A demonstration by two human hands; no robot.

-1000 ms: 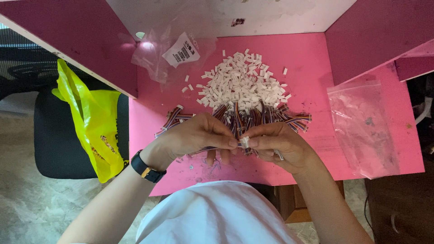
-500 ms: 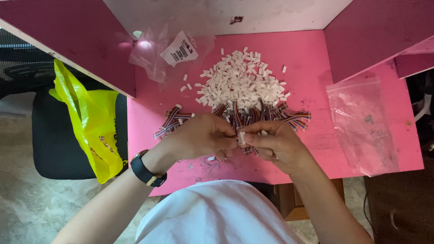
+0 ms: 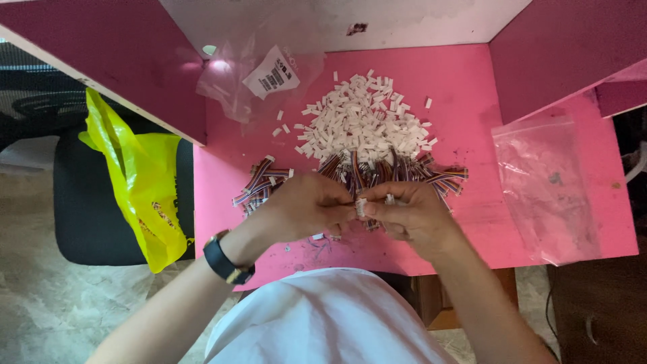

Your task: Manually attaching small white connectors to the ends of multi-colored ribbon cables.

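**Early in the pile: one connector in hand, heaps left**

Nearest the camera, a white shirt [image 3: 323, 317] and two forearms, a black watch [image 3: 228, 261] on the left wrist; left hand [image 3: 303, 205] and right hand [image 3: 411, 216] meet at the fingertips over the front edge of the pink tabletop [image 3: 472, 87], both pinched on one small white connector [image 3: 360, 206]; whether a wire is already seated in it, cannot tell, too small; just behind the hands lies a band of striped wire bundles [image 3: 397, 168], with a smaller clump of wires [image 3: 259, 185] off to the left; beyond that a big heap of loose white connectors [image 3: 360, 121], looks barely touched; no clear stack of finished pieces, so my read is most of the work is left; far back, a clear bag with a paper label [image 3: 269, 71]; right side, an empty-looking clear bag [image 3: 546, 182]; left, off the tabletop, a yellow bag [image 3: 138, 178] hangs against a black chair [image 3: 87, 202].
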